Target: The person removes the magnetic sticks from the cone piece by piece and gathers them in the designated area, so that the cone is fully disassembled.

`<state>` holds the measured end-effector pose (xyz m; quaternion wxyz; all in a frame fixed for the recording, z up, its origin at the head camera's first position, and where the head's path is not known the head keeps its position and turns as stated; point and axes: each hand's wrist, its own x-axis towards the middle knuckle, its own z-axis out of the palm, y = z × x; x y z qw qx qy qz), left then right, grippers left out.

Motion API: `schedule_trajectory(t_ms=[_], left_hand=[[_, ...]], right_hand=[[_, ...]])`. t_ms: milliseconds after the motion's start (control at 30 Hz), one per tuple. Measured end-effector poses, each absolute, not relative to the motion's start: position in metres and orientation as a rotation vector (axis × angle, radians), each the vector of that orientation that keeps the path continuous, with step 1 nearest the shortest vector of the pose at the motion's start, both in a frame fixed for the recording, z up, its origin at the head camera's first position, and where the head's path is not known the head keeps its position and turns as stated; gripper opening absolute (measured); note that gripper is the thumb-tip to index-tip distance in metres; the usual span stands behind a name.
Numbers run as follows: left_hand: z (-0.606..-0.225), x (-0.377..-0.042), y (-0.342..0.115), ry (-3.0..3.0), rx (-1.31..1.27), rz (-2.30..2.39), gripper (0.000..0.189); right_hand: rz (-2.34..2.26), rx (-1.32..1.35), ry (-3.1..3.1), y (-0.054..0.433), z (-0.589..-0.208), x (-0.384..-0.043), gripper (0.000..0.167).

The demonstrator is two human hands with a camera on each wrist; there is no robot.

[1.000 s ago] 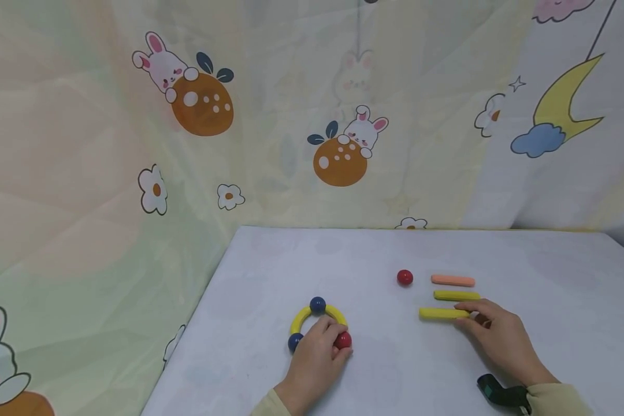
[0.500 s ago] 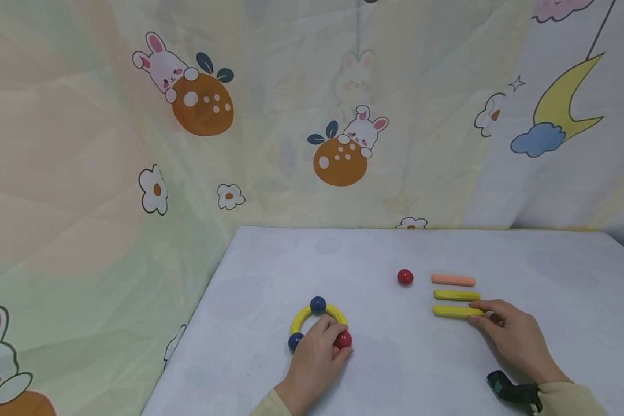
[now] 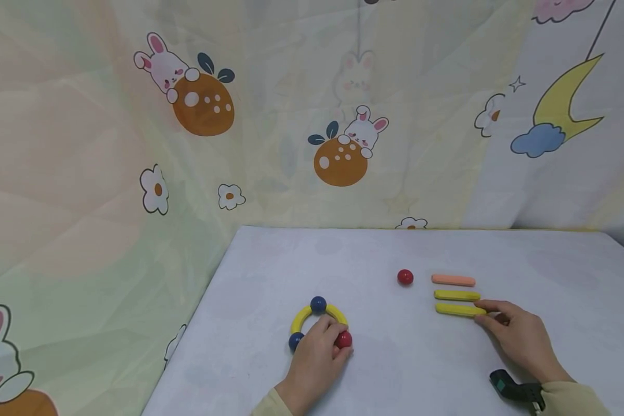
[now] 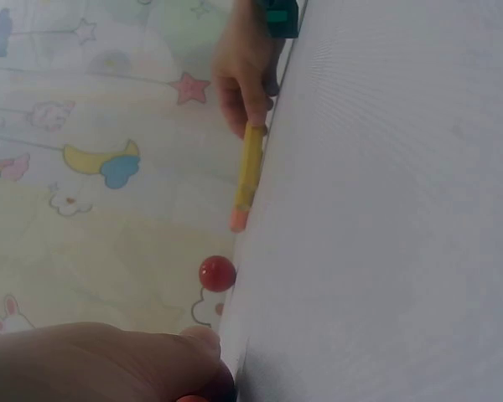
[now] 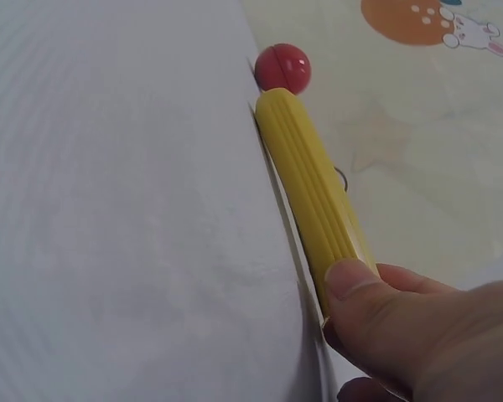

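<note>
My left hand (image 3: pixel 319 358) grips a red ball (image 3: pixel 345 340) at the right side of a ring made of yellow curved sticks (image 3: pixel 297 319) with blue balls (image 3: pixel 318 304) at the joints. The hand hides the ring's lower part. In the left wrist view, only a sliver of that ball shows under my fingers. My right hand (image 3: pixel 520 335) pinches the right end of a straight yellow stick (image 3: pixel 457 310) between thumb and fingers; the right wrist view shows my thumb along its ribbed side. Just behind it lies another yellow stick (image 3: pixel 456 295), roughly parallel.
An orange stick (image 3: pixel 453 280) lies behind the two yellow ones. Left of it sits a loose red ball (image 3: pixel 405 277). All rest on a white-covered table (image 3: pixel 374 370), with a cartoon-print cloth (image 3: pixel 270 115) hanging behind and at the left. A dark device (image 3: pixel 515 390) is on my right wrist.
My right hand has slid right and slightly back with the yellow stick, bringing it almost level with the other yellow stick. The left hand and the ring stay where they were.
</note>
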<state>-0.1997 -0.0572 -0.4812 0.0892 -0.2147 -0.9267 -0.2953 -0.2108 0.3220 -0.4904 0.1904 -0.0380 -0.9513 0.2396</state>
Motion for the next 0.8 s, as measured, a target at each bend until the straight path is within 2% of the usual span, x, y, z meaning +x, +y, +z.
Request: schedule_trajectory(t_ms=[500,800], left_hand=[[-0.48,-0.199,-0.057,-2.776,-0.615,-0.874,0.039],[-0.479,-0.199,-0.056,-2.805,-0.618,-0.853,0.039]], right_hand=[[0.666,-0.095,-2.69,0.323,-0.494,-0.212,0.031],[0.677,-0.119,-2.716,0.322,-0.484,-0.21,0.038]])
